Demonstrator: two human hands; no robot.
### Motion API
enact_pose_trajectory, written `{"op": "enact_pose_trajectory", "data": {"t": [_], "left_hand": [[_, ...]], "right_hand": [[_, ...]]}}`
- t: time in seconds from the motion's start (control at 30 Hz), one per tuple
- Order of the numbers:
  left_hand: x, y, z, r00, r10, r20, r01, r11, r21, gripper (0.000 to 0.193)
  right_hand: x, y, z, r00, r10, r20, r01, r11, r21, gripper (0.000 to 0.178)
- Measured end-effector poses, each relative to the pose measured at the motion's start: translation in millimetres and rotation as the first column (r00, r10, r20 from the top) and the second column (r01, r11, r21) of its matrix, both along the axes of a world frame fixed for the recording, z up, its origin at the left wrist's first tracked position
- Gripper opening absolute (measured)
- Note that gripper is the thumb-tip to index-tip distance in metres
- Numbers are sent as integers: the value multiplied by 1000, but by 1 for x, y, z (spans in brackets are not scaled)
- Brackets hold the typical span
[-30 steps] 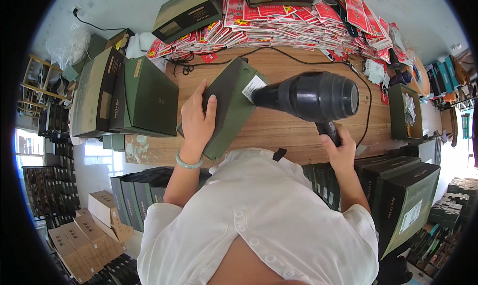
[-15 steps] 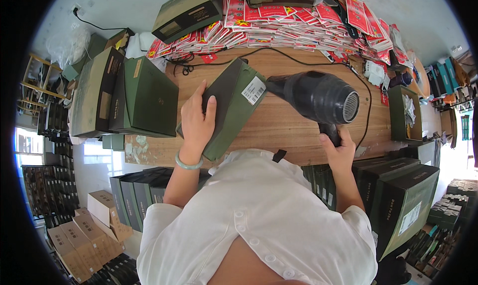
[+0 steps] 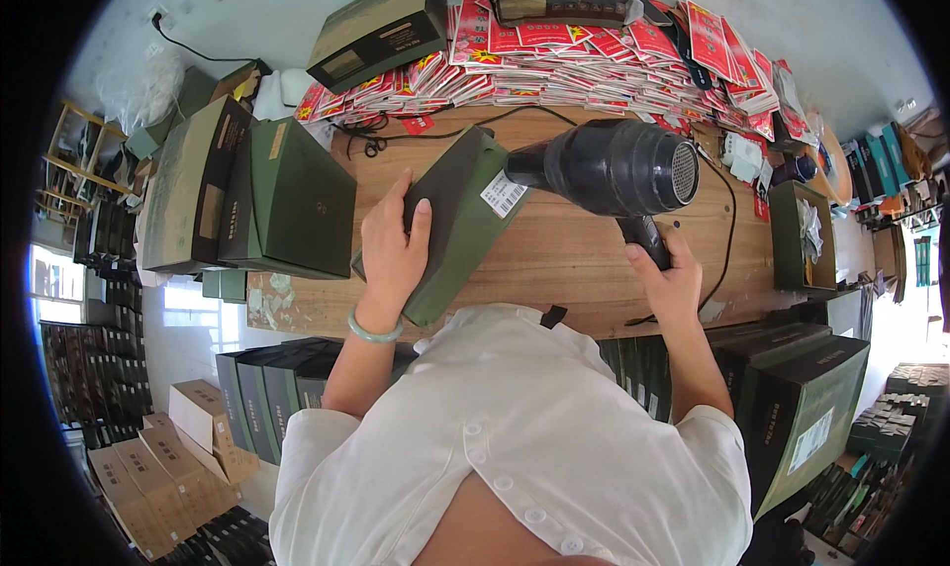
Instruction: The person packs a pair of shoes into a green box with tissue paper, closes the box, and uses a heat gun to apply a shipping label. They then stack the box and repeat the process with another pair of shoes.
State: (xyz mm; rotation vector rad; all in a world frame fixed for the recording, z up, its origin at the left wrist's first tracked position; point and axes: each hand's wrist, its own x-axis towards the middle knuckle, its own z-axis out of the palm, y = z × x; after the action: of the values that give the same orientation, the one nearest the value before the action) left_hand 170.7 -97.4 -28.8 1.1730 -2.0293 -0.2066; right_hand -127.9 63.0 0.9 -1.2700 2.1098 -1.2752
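Note:
A dark green shoe box (image 3: 450, 235) lies tilted on the wooden table (image 3: 564, 279) in front of me. My left hand (image 3: 393, 249) grips its left side, thumb on the upper face and the other fingers along the far edge. A white barcode label (image 3: 502, 194) sits on the end of the box. In my right hand (image 3: 670, 281) is the handle of a black hair dryer (image 3: 618, 168), fingers wrapped round it. The dryer's narrow nozzle points left, right at the label's upper edge; whether it touches cannot be made out.
Large green boxes (image 3: 297, 195) stand at the table's left. Red printed packets (image 3: 564, 66) are heaped along the back, with another box (image 3: 381, 34) on them. A black cord (image 3: 734, 215) runs around the dryer. An open green box (image 3: 800, 235) stands at the right edge.
The hair dryer has shifted left and slightly away from me, bringing its nozzle over the label's edge. My left hand and the shoe box have barely moved.

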Motion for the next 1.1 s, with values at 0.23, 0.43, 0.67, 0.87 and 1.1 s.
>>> {"op": "enact_pose_trajectory", "data": {"t": [0.23, 0.43, 0.67, 0.87, 1.1], "left_hand": [[-2, 3, 2, 1000, -5, 16, 5, 999, 43, 42], [-1, 2, -1, 1000, -8, 14, 8, 1000, 6, 43], [-3, 3, 0, 1000, -2, 25, 2, 1000, -3, 42], [-2, 3, -1, 1000, 8, 28, -8, 1000, -9, 42], [-3, 4, -1, 1000, 10, 17, -10, 1000, -17, 41]], "right_hand": [[-1, -4, 0, 998, 15, 53, -14, 1000, -5, 41], [1, -6, 9, 997, 19, 71, -20, 1000, 1, 43], [0, -6, 6, 1000, 25, -16, -25, 1000, -15, 43], [6, 0, 7, 992, 74, -104, -84, 992, -99, 42], [11, 6, 2, 996, 72, -47, -75, 995, -66, 45]]}}
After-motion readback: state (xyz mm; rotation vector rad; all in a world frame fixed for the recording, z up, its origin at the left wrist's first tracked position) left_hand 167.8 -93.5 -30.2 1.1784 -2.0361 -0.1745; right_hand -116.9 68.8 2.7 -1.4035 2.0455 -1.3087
